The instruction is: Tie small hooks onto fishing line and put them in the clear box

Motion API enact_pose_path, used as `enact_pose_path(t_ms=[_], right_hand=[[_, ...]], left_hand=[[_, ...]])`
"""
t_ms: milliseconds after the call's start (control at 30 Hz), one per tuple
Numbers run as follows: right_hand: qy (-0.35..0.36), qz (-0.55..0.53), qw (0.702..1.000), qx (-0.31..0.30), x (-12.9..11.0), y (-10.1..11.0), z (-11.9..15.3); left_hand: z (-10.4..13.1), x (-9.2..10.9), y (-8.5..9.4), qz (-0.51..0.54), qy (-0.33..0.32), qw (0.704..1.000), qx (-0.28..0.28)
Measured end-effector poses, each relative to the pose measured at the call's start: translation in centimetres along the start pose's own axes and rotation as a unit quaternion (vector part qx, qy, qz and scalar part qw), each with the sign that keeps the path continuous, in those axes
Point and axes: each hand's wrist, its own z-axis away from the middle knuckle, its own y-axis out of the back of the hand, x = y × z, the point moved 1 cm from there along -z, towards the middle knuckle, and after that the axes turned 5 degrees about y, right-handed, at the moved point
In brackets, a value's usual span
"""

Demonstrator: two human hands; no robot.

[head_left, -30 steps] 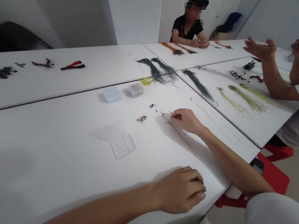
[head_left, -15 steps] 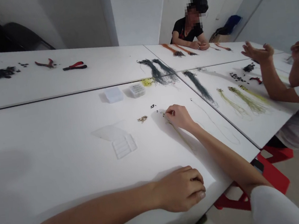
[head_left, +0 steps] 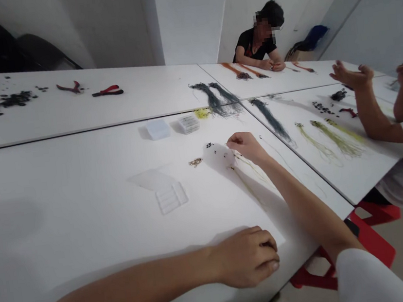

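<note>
My right hand [head_left: 247,146] is raised a little over the white table, thumb and fingertips pinched on something too small to make out. Below it lies a thin yellow-green line bundle [head_left: 246,184]. Small black pieces [head_left: 210,145] and a little pile of brownish metal pieces [head_left: 195,162] are left of that hand. Near the front edge my left hand [head_left: 247,258] rests on the table with curled fingers; whether anything is inside is hidden. An open clear compartment box [head_left: 172,197] lies further left.
Two small boxes [head_left: 158,129] stand behind, beside dark line bundles [head_left: 213,98]. Pliers [head_left: 108,91] and black pieces [head_left: 15,99] lie on the far table. A person [head_left: 256,46] sits across; another person's raised hands [head_left: 353,73] are at right, near yellow-green bundles [head_left: 337,139].
My right hand has lifted and moved slightly away from the small pieces, uncovering more of the table beneath. My left hand stays in place. The view has shifted slightly.
</note>
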Motion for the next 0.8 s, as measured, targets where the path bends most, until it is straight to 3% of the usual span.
enact_pose_path(t_ms=[100,233,567,667,800], right_hand=[[0.019,-0.108,0.994,0.016,-0.5,2.4,1.3],[0.024,-0.282,0.959,0.025,-1.6,5.8,3.8],[0.127,-0.359,0.918,0.109,-4.6,14.2,13.9],[0.149,-0.346,0.917,0.128,-4.5,14.8,15.7],[0.091,-0.320,0.937,0.109,-3.2,13.3,15.9]], left_hand=[[0.0,0.1,0.0,-0.007,0.012,1.000,-0.001],[0.0,0.1,0.2,-0.006,0.019,1.000,-0.001],[0.0,0.2,0.4,0.049,0.038,0.998,0.003],[0.2,0.4,0.4,0.046,0.051,0.997,0.028],[0.1,-0.1,0.7,-0.003,0.098,0.991,0.092]])
